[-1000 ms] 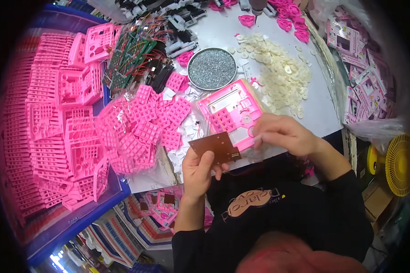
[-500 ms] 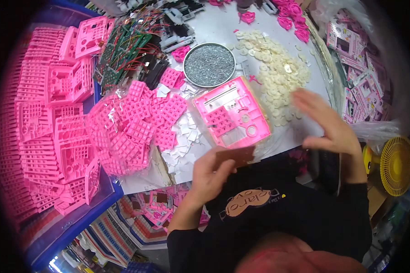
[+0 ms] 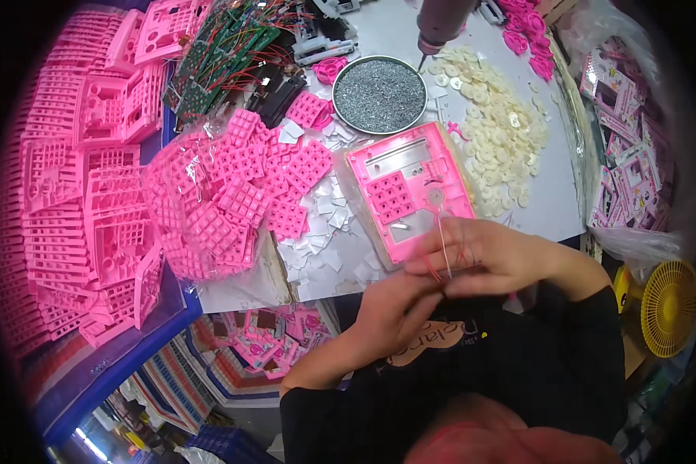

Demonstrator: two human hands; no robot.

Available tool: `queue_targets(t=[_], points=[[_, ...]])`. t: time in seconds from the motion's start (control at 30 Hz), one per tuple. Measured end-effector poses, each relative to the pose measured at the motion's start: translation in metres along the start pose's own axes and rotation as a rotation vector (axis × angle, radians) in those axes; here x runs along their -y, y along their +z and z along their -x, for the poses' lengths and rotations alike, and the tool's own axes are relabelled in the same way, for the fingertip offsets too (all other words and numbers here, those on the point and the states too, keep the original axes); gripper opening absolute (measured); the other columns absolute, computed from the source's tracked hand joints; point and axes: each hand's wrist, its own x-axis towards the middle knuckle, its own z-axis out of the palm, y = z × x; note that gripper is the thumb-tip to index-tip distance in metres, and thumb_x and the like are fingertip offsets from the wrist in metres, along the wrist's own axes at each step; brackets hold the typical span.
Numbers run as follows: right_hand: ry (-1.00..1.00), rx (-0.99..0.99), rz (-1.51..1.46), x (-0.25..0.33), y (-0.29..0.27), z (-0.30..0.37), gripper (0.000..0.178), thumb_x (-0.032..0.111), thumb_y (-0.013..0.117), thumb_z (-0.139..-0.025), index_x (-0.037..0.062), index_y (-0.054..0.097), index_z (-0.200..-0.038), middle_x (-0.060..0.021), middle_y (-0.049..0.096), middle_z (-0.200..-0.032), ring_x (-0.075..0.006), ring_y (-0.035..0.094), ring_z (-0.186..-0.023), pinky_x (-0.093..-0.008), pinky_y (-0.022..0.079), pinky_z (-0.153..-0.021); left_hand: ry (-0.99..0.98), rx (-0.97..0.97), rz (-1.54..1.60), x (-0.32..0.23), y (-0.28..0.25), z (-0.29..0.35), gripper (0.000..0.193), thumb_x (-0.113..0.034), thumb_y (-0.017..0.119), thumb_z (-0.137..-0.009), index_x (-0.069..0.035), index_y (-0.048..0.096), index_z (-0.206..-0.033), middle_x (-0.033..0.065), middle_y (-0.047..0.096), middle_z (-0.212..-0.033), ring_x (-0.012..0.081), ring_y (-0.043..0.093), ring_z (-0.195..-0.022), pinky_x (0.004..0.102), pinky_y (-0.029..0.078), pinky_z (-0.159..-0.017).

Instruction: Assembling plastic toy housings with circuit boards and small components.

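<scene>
A pink plastic housing (image 3: 410, 193) with a keypad grid lies face-down on the white table (image 3: 549, 201) in front of me. My right hand (image 3: 487, 255) rests on its near edge and pinches thin red and white wires (image 3: 440, 246) that run up from my fingers. My left hand (image 3: 394, 309) comes up from below the table edge, its curled fingers meeting the right hand at the wires. What the left fingers hold is hidden.
A round metal dish of screws (image 3: 379, 94) and a pile of cream discs (image 3: 495, 124) lie beyond the housing. Pink keypad mats in a clear bag (image 3: 232, 193) and stacked pink housings (image 3: 77, 193) fill the left. Green circuit boards (image 3: 224, 46), a screwdriver (image 3: 439, 22), a yellow fan (image 3: 669, 305).
The brown board held in my left hand a second ago is out of sight. My right hand swung out to the right, then came back to meet the left at the wires.
</scene>
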Motion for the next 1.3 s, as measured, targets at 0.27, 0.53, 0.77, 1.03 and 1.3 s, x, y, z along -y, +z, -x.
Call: queue_targets(t=[0.27,0.53,0.77,1.03,1.3], points=[[0.194,-0.303,-0.011,-0.037,-0.025,-0.047,0.038,0.008,0.068,-0.091,0.0042,0.065,-0.128,-0.011,0.073,-0.097,-0.0138,0.066,-0.08,-0.0296,0.053,-0.074,-0.608,-0.084,0.829,0.009,-0.004,0.025,0.071,0.002,0.054,-0.099,-0.007,0.02,-0.16,0.0179,0.04,-0.155,0.0255,0.051,-0.133,0.0351,0.057,-0.093],[0.272,-0.234,0.381,-0.05,-0.031,-0.074,0.035,0.019,0.073,-0.089,0.0003,0.064,-0.117,-0.0217,0.07,-0.094,-0.0341,0.07,-0.084,-0.0402,0.053,-0.072,-0.461,-0.027,-0.006,0.004,-0.024,0.03,0.047,0.001,0.069,-0.089,-0.003,0.059,-0.134,0.0115,0.067,-0.123,0.02,0.066,-0.11,0.0316,0.055,-0.088],[0.302,-0.184,0.452,-0.048,-0.034,-0.078,0.036,0.02,0.073,-0.088,0.0018,0.063,-0.118,-0.0208,0.071,-0.095,-0.0397,0.068,-0.091,-0.0466,0.052,-0.077,-0.272,-0.172,-0.338,0.012,-0.037,0.013,0.03,0.001,0.07,-0.086,-0.002,0.066,-0.115,0.0108,0.069,-0.106,0.0217,0.068,-0.088,0.0311,0.052,-0.074],[0.379,-0.142,0.67,-0.038,-0.032,-0.089,0.039,0.019,0.073,-0.085,-0.0003,0.056,-0.115,-0.0181,0.07,-0.096,-0.0381,0.066,-0.094,-0.0489,0.051,-0.076,0.058,-0.094,-0.822,0.025,-0.03,-0.018,0.041,-0.017,0.077,-0.081,-0.002,0.066,-0.117,0.0113,0.066,-0.119,0.0274,0.062,-0.114,0.045,0.044,-0.095],[-0.074,-0.251,1.076,-0.049,0.01,-0.049,0.048,0.02,0.065,-0.083,-0.0042,0.06,-0.125,-0.0195,0.06,-0.132,-0.0334,0.054,-0.127,-0.0458,0.046,-0.102,0.087,0.053,-1.059,0.028,-0.031,-0.026,0.055,-0.037,0.077,-0.081,-0.002,0.065,-0.122,0.0097,0.062,-0.127,0.0223,0.054,-0.131,0.0441,0.037,-0.101]])
